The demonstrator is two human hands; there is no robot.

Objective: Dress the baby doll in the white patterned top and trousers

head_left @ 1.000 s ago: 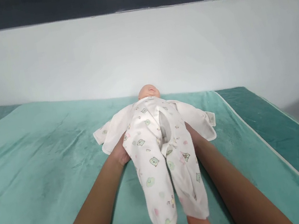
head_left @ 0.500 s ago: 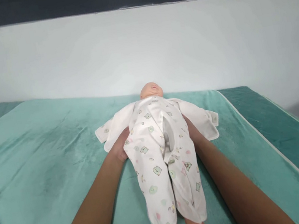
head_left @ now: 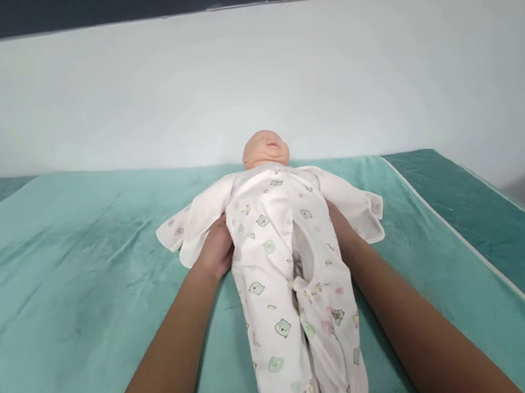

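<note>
A baby doll (head_left: 264,150) lies face up on the green blanket, its head toward the wall. It is dressed in a white long-sleeved top (head_left: 211,207) and white split-crotch pants (head_left: 269,276) with small animal prints. The pants reach high over its torso. My left hand (head_left: 219,248) is closed against the doll's left-of-picture side at the waist, its fingertips hidden behind the cloth. On the opposite side my right hand (head_left: 342,226) grips in the same way, mostly covered by the pants and body. Both sleeves spread outward. The feet are mostly cut off at the lower picture edge.
The light green blanket (head_left: 84,309) covers the table, over a darker green cloth (head_left: 495,223) on the right. Behind the doll's head rises a white wall (head_left: 242,78) with a dark band along its top. A grey object stands at the far right edge.
The doll's head has come up in the picture and shows more of itself. Its legs have slid down toward me. My hands stay at its sides, the left slightly higher and more curled.
</note>
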